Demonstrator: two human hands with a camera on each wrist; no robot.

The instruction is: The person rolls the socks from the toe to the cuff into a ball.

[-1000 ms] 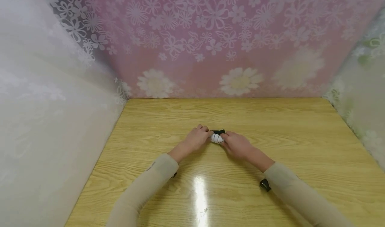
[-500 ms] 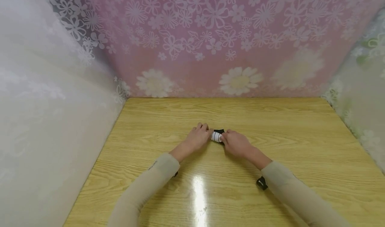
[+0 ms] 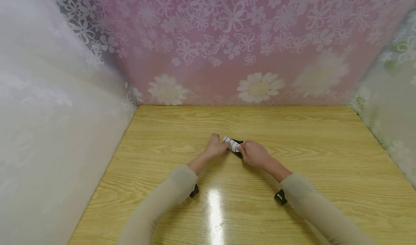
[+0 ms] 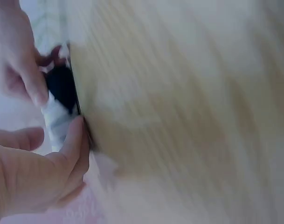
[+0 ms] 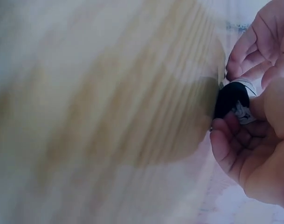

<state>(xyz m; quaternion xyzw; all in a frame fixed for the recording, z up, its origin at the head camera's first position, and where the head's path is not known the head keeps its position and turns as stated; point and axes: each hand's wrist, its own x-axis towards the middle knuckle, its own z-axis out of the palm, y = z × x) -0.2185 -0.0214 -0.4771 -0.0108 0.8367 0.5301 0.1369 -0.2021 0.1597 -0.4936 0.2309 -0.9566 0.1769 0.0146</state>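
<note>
Head view: right hand (image 3: 256, 154) pinches the near-right end of a white-and-black striped bundle (image 3: 234, 146), thumb on top. Left hand (image 3: 216, 146) touches the bundle's left end; can't tell whether it actually grips. Bundle sits between both hands, roughly mid-width on the wooden table (image 3: 302, 129), toward the far half, tilted with its left end farther away. Forearms slant inward from the near side, backs of hands up, beige sleeves (image 3: 164, 198) to just short of the wrists. Small black objects show at the left sleeve (image 3: 194, 191) and right sleeve. Pink floral wall (image 3: 208, 57) stands behind the table. Left wrist view shows left thumb and forefinger spread apart; right wrist view shows curled right fingers and white marking on the black part, both hidden from the head.
</note>
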